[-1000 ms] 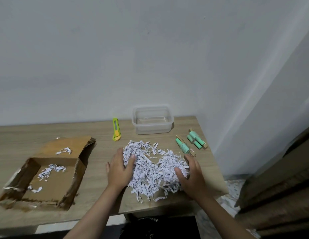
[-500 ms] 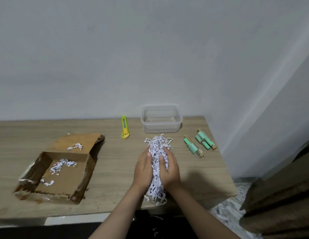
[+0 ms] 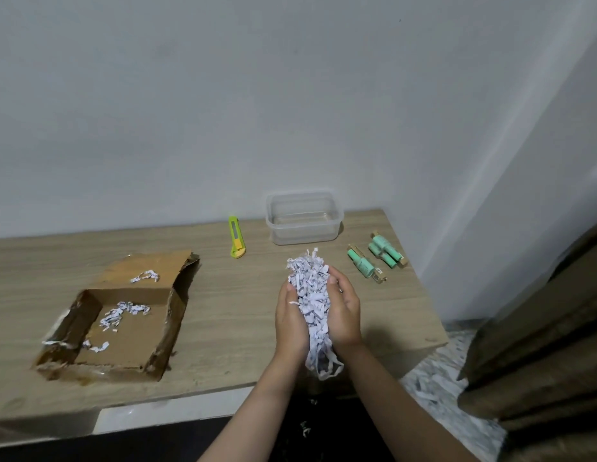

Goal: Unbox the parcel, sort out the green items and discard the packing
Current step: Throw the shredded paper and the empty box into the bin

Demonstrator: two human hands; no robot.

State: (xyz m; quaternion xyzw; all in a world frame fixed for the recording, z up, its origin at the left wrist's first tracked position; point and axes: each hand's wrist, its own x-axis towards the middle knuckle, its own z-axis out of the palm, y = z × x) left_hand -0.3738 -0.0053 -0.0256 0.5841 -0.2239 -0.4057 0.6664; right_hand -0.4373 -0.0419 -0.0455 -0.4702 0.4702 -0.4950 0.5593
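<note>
A bundle of white shredded paper (image 3: pixel 311 295) is squeezed between my left hand (image 3: pixel 290 321) and my right hand (image 3: pixel 344 315), lifted just above the wooden table (image 3: pixel 230 315). Strips hang out below my wrists and stick up past my fingertips. The opened cardboard box (image 3: pixel 123 315) lies at the left with a few shreds left inside. Green tubes (image 3: pixel 360 263) (image 3: pixel 385 250) lie at the right, near the table's edge. An empty clear plastic container (image 3: pixel 304 217) stands at the back against the wall.
A yellow-green utility knife (image 3: pixel 236 241) lies left of the container. Shredded paper (image 3: pixel 437 385) covers the floor at the right, below the table's corner. A dark brown piece of furniture (image 3: pixel 544 345) stands at the far right. The wall rises directly behind the table.
The spread-out pile of shreds has been swept together between both hands and lifted off the table into a tight bundle.
</note>
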